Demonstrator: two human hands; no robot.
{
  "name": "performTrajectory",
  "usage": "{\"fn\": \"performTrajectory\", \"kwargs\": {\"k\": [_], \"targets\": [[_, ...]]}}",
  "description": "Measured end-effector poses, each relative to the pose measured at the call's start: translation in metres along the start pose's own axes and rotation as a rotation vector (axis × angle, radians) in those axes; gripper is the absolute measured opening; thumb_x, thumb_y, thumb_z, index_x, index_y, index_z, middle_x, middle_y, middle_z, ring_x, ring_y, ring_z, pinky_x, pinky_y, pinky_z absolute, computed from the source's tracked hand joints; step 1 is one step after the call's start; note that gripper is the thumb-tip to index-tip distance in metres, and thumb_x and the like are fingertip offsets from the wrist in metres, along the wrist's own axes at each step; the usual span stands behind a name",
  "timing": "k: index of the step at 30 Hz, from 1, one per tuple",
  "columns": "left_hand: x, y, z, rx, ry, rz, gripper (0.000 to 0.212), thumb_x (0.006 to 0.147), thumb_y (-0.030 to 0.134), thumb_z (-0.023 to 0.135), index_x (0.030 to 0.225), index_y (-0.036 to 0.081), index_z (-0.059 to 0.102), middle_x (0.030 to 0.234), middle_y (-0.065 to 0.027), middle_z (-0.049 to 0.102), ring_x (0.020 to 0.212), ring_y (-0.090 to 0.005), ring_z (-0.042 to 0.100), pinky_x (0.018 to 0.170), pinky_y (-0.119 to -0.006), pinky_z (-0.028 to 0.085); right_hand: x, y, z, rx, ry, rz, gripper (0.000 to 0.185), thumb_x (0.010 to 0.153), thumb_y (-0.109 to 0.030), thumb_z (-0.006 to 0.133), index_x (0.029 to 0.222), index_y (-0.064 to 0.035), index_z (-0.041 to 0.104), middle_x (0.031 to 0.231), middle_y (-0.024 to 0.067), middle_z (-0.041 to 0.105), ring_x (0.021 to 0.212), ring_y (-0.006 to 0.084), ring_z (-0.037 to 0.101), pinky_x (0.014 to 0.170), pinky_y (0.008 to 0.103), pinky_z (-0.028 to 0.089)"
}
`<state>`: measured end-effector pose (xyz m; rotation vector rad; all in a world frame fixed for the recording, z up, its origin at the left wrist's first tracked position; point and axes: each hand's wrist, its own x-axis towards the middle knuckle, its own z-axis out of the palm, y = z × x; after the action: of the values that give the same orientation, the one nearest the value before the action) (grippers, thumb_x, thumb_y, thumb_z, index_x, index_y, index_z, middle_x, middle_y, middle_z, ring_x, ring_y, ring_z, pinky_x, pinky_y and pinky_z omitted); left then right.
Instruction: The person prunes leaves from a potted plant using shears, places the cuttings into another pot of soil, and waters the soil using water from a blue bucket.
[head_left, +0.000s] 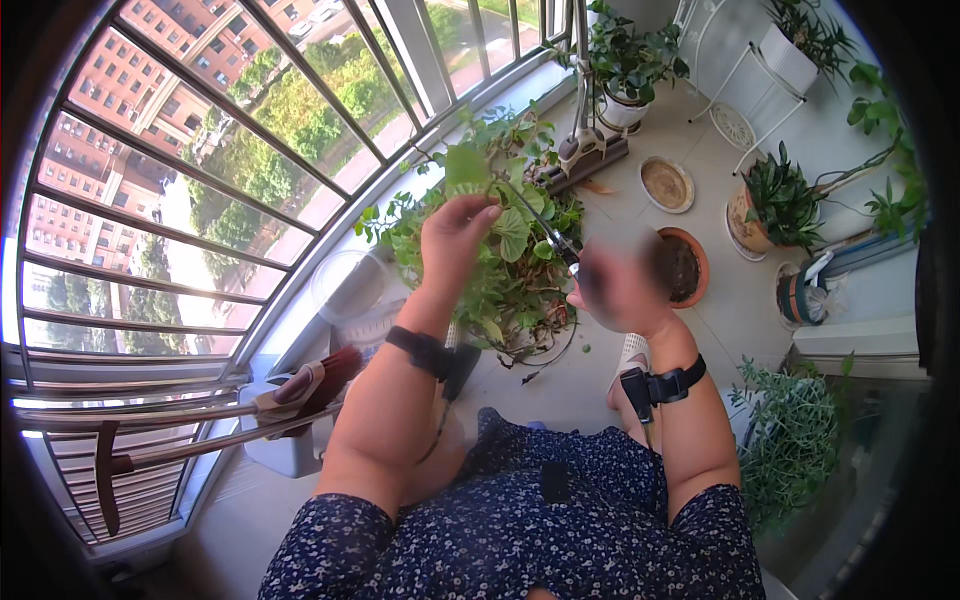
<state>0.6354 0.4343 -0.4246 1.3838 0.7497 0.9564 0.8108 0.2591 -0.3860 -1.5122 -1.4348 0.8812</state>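
My left hand (452, 238) pinches a green leaf (465, 166) by its stem between thumb and fingertips. That leaf rises over a leafy potted plant (514, 232) with trailing vines, on the floor before me. My right hand (626, 296) grips a slim metal cutting tool (546, 225), probably scissors. Its long, narrow blades point up and left, and the tip reaches the stems just right of my left fingertips. Blur covers part of the right hand, so the handle is mostly hidden. Dry brown stems (551, 319) lie tangled at the plant's near side.
A terracotta pot (697, 268) of soil and a round saucer (667, 184) stand to the right. Beyond the plant rests a mop head (585, 161). Barred windows (225, 172) line the left, above a broom (322, 386). More potted plants (780, 202) stand along the right wall.
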Motion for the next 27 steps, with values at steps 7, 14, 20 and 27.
{"fn": "performTrajectory", "kwargs": {"k": [7, 14, 20, 27], "targets": [[0.000, 0.000, -0.001, 0.161, 0.055, 0.013, 0.022, 0.080, 0.014, 0.073, 0.096, 0.000, 0.068, 0.086, -0.0051, 0.069, 0.077, -0.0083, 0.061, 0.070, -0.023, 0.049, 0.002, -0.002, 0.000, 0.062, -0.090, 0.166, 0.032, 0.076, -0.005, 0.072, 0.103, -0.0014, 0.057, 0.091, 0.0009, 0.061, 0.083, 0.0081, 0.056, 0.075, 0.0255, 0.046], [-0.003, 0.002, 0.004, 0.308, 0.092, 0.011, 0.018, 0.080, 0.010, 0.073, 0.092, -0.003, 0.068, 0.080, -0.0028, 0.069, 0.070, -0.0058, 0.060, 0.065, -0.021, 0.049, -0.001, 0.009, 0.020, 0.658, -0.195, 0.328, 0.014, 0.093, -0.016, 0.050, 0.097, -0.0058, 0.058, 0.084, 0.0005, 0.061, 0.075, 0.0073, 0.056, 0.067, 0.0230, 0.046], [-0.002, 0.001, 0.001, 0.458, 0.128, 0.012, 0.018, 0.079, 0.011, 0.074, 0.090, -0.003, 0.069, 0.078, -0.0046, 0.069, 0.070, -0.0062, 0.062, 0.063, -0.021, 0.049, -0.003, -0.005, 0.023, 0.839, -0.253, 0.431, 0.017, 0.092, -0.020, 0.050, 0.091, -0.0058, 0.058, 0.073, 0.0014, 0.059, 0.061, 0.0086, 0.058, 0.050, 0.0196, 0.041], [-0.006, 0.002, 0.008, 0.603, 0.096, 0.040, 0.020, 0.077, 0.012, 0.075, 0.089, -0.002, 0.069, 0.077, -0.0066, 0.070, 0.067, -0.0089, 0.063, 0.063, -0.023, 0.049, -0.008, 0.009, 0.028, 0.974, -0.265, 0.481, 0.027, 0.079, -0.021, 0.066, 0.095, 0.0002, 0.059, 0.072, 0.0066, 0.062, 0.059, 0.0144, 0.060, 0.050, 0.0219, 0.046]]}}
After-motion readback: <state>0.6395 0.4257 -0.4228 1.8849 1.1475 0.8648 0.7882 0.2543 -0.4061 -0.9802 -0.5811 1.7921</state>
